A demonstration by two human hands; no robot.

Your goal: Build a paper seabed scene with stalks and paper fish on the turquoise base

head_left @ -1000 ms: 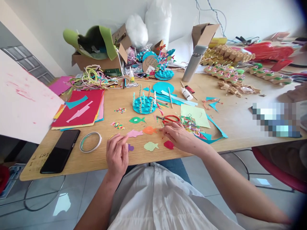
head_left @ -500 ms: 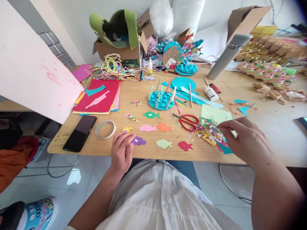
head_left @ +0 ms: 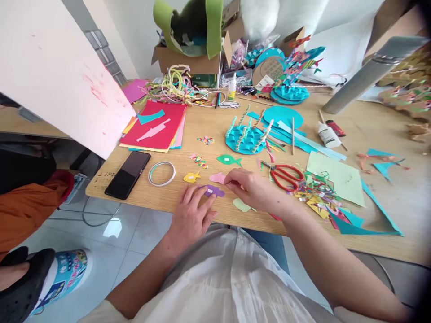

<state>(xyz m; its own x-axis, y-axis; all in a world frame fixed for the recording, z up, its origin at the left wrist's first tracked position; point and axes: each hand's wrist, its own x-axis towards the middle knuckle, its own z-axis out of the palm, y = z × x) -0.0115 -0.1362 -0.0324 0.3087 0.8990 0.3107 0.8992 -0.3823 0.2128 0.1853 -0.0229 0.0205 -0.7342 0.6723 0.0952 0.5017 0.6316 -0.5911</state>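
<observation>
So I'm standing here eyeing these little paper fish, and the purple cutout [head_left: 215,191] is lying flat near the edge of the wooden table [head_left: 158,197], a small pale square showing on it. The left hand [head_left: 192,210] is spreading its fingers loosely, fingertips resting on the purple one's left end, not gripping anything I'm seeing. The right hand [head_left: 254,190] is bunching thumb and fingers together at the right end of the pink fish [head_left: 217,178]; whether it's pinching anything, I'm not able to tell.

I'm reckoning these are weighing next to nothing, bending easily and creasing at thin tails, so I'd be going for the broad middle of an edge. Flat sheets are probably clinging to smooth wood too.

Nearby, the yellow fish [head_left: 191,177] is showing spiky fins, the tape roll [head_left: 174,173] is making a smooth ring, and the blue base [head_left: 247,146] is sporting scalloped ruffles and twisty upright coils
</observation>
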